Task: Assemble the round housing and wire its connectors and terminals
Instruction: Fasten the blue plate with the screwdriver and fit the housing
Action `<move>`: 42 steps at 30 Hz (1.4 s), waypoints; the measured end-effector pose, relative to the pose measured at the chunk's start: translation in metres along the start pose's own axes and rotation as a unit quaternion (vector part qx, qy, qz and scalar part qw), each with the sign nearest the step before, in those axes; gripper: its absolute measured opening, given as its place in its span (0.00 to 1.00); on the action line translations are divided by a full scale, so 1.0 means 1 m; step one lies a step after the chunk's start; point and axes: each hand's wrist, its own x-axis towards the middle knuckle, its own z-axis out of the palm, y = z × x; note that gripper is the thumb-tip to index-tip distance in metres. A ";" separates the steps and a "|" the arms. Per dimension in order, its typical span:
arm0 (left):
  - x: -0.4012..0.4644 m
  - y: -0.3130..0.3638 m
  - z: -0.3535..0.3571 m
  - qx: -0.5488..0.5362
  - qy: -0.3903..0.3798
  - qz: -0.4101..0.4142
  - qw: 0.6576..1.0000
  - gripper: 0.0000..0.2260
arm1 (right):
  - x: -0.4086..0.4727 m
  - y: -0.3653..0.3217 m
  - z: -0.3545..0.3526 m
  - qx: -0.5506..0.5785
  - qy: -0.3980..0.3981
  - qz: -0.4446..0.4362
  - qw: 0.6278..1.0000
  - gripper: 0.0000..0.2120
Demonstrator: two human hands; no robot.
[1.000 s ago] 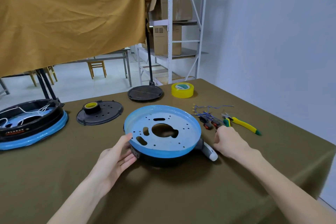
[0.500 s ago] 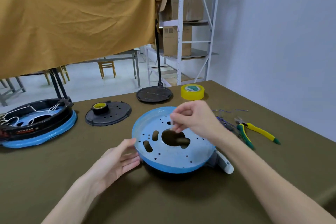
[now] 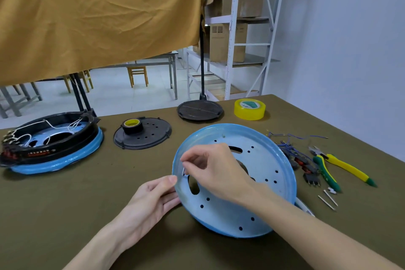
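Note:
A round housing point(image 3: 258, 182) with a pale blue perforated plate on top lies in front of me on the olive table. My left hand point(image 3: 151, 199) holds its left rim, thumb on the edge and fingers underneath. Over the plate's left side, my right hand point(image 3: 210, 169) pinches a small white pin point(image 3: 183, 171) at a hole. Loose blue wires with terminals point(image 3: 291, 144) and black-red connectors point(image 3: 306, 167) lie to the housing's right. Several more white pins point(image 3: 328, 198) rest near them.
Yellow-green pliers point(image 3: 333, 166) lie at the right. A second wired housing point(image 3: 50, 142) sits far left. A black cover with a tape roll point(image 3: 142, 135), another black disc point(image 3: 199, 110) and yellow tape point(image 3: 249, 109) stand behind. Shelving rises beyond the table.
My right hand left the table at the housing's right, came over the plate with a small pin, and shifted to its left side. The left hand stayed on the rim.

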 end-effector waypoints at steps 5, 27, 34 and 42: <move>0.000 0.000 -0.002 0.011 -0.016 0.009 1.000 0.21 | -0.003 -0.001 0.000 -0.062 0.014 -0.064 0.996 0.04; -0.005 -0.002 0.003 0.037 -0.036 0.050 0.997 0.27 | -0.019 -0.007 0.001 -0.131 0.040 -0.082 0.987 0.04; -0.007 -0.003 0.006 0.025 -0.014 0.042 0.999 0.22 | -0.009 -0.005 0.001 -0.090 0.013 0.000 0.996 0.04; -0.004 -0.004 0.005 0.021 -0.008 0.042 0.999 0.26 | -0.009 0.000 -0.002 -0.070 -0.019 0.000 0.997 0.02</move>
